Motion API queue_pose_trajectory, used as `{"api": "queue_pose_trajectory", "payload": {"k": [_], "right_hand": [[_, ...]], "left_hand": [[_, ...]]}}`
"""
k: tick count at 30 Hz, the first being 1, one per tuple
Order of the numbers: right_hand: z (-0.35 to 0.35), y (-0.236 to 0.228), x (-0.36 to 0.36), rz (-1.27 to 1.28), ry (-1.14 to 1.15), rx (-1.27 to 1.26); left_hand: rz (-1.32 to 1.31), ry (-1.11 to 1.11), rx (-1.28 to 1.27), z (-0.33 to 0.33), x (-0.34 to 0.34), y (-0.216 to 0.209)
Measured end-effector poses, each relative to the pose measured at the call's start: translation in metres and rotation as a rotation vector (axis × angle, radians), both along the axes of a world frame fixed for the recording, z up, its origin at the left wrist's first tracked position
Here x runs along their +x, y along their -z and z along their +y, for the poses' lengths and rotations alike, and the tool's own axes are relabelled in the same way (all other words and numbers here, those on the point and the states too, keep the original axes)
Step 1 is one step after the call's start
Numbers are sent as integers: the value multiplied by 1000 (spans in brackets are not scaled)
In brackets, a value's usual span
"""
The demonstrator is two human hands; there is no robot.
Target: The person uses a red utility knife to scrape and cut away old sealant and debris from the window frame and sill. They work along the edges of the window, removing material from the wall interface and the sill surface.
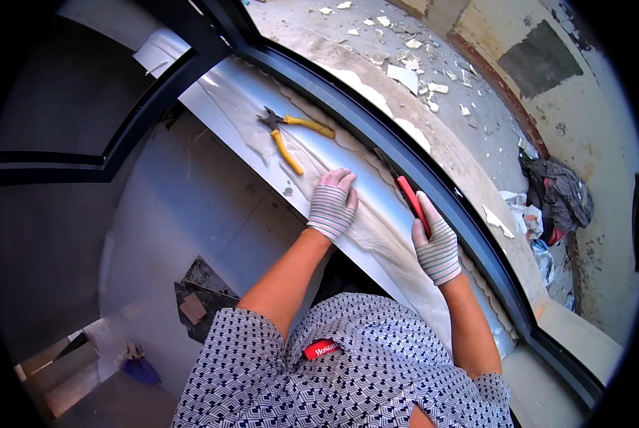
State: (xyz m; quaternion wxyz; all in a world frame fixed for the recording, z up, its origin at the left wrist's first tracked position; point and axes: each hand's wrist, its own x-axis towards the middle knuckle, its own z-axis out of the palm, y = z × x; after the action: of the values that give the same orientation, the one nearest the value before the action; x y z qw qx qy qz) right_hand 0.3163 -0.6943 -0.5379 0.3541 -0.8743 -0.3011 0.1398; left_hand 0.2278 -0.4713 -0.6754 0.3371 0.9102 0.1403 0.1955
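Note:
My right hand, in a striped knit glove, is closed around the handle of a red-handled knife. Its narrow dark blade points away to the left, close along the inner edge of the dark window frame. Gloved alike, my left hand lies with fingers and thumb apart on the film-covered windowsill. Nothing shows in it. Beyond that hand, yellow-handled pliers rest on the sill with their handles spread. A bumpy line of beige foam runs between sill and frame.
A dark window sash stands swung inward at the left. Past the frame, rubble and a heap of dark cloth and bags cover parts of the floor. Dark broken slabs lie below the sill. A small red item shows against my patterned shirt.

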Motion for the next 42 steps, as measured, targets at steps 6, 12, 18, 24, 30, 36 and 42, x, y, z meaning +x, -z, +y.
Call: {"api": "queue_pose_trajectory", "payload": {"k": [6, 12, 18, 24, 30, 36, 42], "right_hand": [[30, 14, -5, 95, 2, -37], [42, 18, -8, 36, -49, 10], [42, 15, -7, 51, -86, 46], [41, 14, -8, 16, -36, 93], [63, 13, -11, -40, -9, 29], [164, 14, -3, -217, -52, 91], [291, 22, 0, 60, 6, -70]], "left_hand": [[12, -17, -35, -4, 0, -7], [-13, -40, -26, -5, -1, -5], [-54, -3, -67, -2, -3, -5], [1, 69, -159, 8, -31, -35], [-128, -246, -214, 67, -64, -28], [-210, -701, -584, 236, -68, -2], [-368, -964, -1081, 434, -72, 13]]}}
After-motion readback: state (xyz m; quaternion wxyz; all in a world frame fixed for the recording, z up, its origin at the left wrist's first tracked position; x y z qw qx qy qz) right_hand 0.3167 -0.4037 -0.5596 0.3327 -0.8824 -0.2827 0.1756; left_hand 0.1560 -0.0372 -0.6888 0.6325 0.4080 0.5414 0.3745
